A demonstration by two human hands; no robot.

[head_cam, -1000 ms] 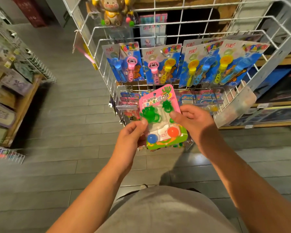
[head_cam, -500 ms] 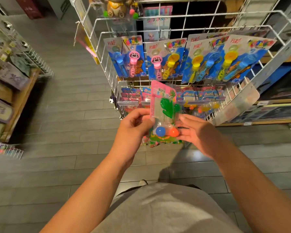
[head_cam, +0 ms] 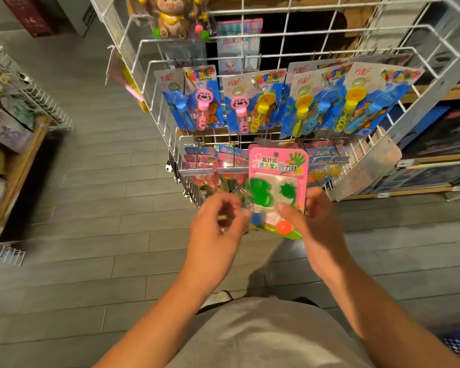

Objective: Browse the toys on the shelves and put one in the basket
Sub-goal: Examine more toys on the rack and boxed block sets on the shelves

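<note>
Above a grey plank floor (head_cam: 96, 181), before a white wire rack (head_cam: 250, 49) of bubble wands (head_cam: 252, 102), the right hand (head_cam: 314, 224) pinches a pink toy card (head_cam: 278, 166); the left hand (head_cam: 215, 232), fingers curled, touches its edge.

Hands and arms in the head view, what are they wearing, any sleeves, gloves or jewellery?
Both arms are bare to the frame edge, no sleeves showing. The left hand and right hand have no gloves, rings or watch visible. A grey shirt covers the torso below.
</note>
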